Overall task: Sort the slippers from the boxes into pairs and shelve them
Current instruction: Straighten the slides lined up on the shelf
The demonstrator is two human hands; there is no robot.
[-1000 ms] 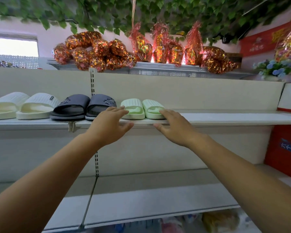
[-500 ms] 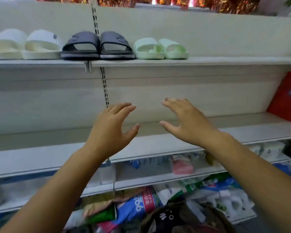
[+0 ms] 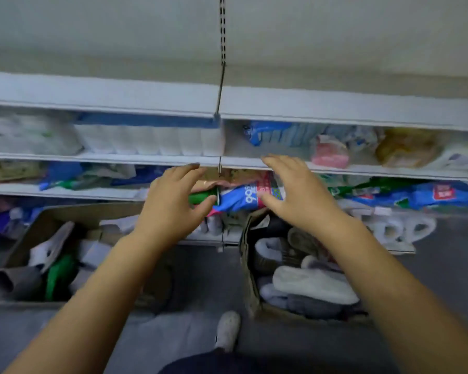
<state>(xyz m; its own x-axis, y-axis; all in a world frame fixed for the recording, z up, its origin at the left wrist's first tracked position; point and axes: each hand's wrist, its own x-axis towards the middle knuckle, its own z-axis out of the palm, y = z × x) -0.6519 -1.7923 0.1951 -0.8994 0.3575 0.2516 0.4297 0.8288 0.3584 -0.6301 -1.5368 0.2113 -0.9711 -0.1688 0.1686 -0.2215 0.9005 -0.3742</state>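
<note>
While both the left hand (image 3: pixel 173 203) and right hand (image 3: pixel 301 195) are held empty, fingers spread, mismatched slippers (image 3: pixel 308 286) could be grabbed from the jumbled right box (image 3: pixel 250 279)

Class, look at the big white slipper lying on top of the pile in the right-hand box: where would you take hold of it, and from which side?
Probably from above, around its middle: the white slipper lies lengthwise on top of the pile in the right-hand box, uncovered. The open right hand is the nearer one.
</note>
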